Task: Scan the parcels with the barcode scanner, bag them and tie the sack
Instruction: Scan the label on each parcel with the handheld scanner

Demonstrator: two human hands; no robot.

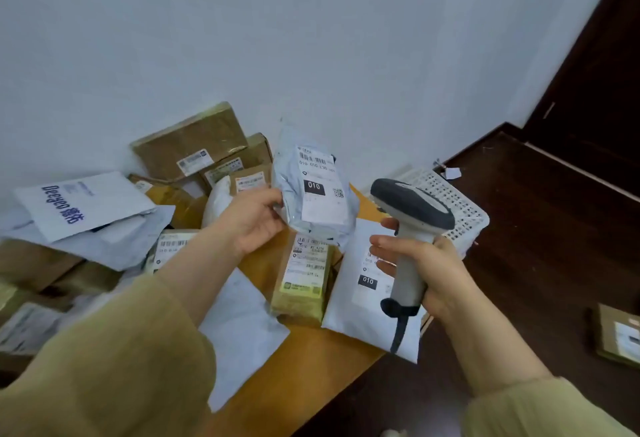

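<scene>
Head view: the left hand [254,220] pinches the left edge of a crumpled pale-grey plastic mailer parcel [311,191], thumb and curled fingers closed on it. It holds the parcel upright above the far middle of the orange-brown wooden table [311,364], with the white shipping label and its black "010" block facing the camera. The right hand [426,270] is wrapped around the light-grey handle of a pistol-shaped barcode scanner [414,229] with a dark-grey head. It holds the scanner over the table's right edge, head tilted toward the raised parcel, and a dark cable hangs from the butt.

On the table near that right edge lie a flat white mailer [353,312] marked "010" and, just left of it, a yellow-brown wrapped packet [304,291]. Brown cardboard boxes [194,146] are stacked at the table's far side against the wall. A white envelope with blue lettering [83,204] tops the heap on the table's left. A white perforated plastic basket [457,208] sits at the far right corner.
</scene>
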